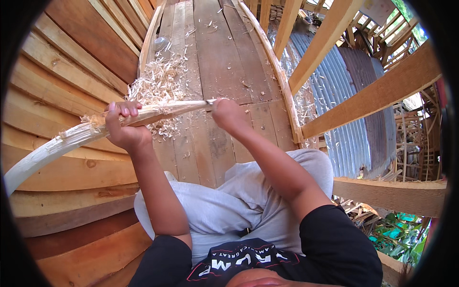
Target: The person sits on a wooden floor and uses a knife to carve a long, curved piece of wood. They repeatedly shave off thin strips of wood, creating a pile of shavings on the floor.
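Observation:
A long, pale, peeled wooden pole [79, 134] runs from the left edge toward the middle, thick and curved at the left and tapering to the right. My left hand [126, 125] is wrapped around it from below, fingers over the top. At the thin end my right hand [229, 114] is closed in a fist. A short dark blade [209, 102] shows beside that fist, against the wood; it looks like a knife, its handle hidden in my fingers. Frayed fibres stick up from the pole near my left hand.
Curled wood shavings [158, 86] lie heaped on the plank floor [220, 57] beyond the pole. A small clear container [161, 44] stands behind them. Stacked boards [62, 162] line the left; a wooden railing [368, 98] runs along the right, above corrugated metal sheets [330, 81].

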Tool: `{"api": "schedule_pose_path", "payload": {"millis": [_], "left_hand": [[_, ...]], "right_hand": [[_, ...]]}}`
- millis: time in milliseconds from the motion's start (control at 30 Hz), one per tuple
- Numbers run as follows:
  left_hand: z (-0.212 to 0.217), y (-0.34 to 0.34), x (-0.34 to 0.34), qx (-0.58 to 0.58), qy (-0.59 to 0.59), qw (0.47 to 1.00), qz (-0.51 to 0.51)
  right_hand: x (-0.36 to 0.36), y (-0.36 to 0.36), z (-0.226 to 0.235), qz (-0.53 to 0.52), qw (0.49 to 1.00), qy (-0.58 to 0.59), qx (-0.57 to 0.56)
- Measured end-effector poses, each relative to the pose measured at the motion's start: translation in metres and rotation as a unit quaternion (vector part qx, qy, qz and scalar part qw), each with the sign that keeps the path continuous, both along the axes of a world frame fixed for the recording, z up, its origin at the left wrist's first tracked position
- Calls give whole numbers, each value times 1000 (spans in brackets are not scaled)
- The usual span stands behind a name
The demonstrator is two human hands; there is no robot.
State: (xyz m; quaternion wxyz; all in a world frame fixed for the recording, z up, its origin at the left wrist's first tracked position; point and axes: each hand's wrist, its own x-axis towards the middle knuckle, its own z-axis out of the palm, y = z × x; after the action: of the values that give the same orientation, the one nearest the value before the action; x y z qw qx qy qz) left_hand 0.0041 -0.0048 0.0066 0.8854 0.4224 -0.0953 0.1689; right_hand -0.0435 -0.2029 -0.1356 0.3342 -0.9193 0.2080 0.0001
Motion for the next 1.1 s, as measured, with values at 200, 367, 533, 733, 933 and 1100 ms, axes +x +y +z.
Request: {"api": "schedule_pose_path", "payload": {"millis": [200,367,533,733,933,1100], "left_hand": [[-6,-5,1,-5,2,998,-61],[1,1,-5,9,-4,1000,-29],[-2,-2,-4,5,2,999,-36],[0,-3,-4,9,0,999,-50],[-1,-3,-4,18,-8,999,-31],[-1,-6,-11,31,-17,997,-63]], "right_hand": [[-4,-52,-44,-95,993,48,40],[-1,3,27,-39,998,30,37],[2,-27,-9,-68,995,68,19],[1,-31,-24,-41,997,71,-8],[-10,-10,-5,-77,993,85,4],[-5,-30,-26,-86,994,71,6]]}}
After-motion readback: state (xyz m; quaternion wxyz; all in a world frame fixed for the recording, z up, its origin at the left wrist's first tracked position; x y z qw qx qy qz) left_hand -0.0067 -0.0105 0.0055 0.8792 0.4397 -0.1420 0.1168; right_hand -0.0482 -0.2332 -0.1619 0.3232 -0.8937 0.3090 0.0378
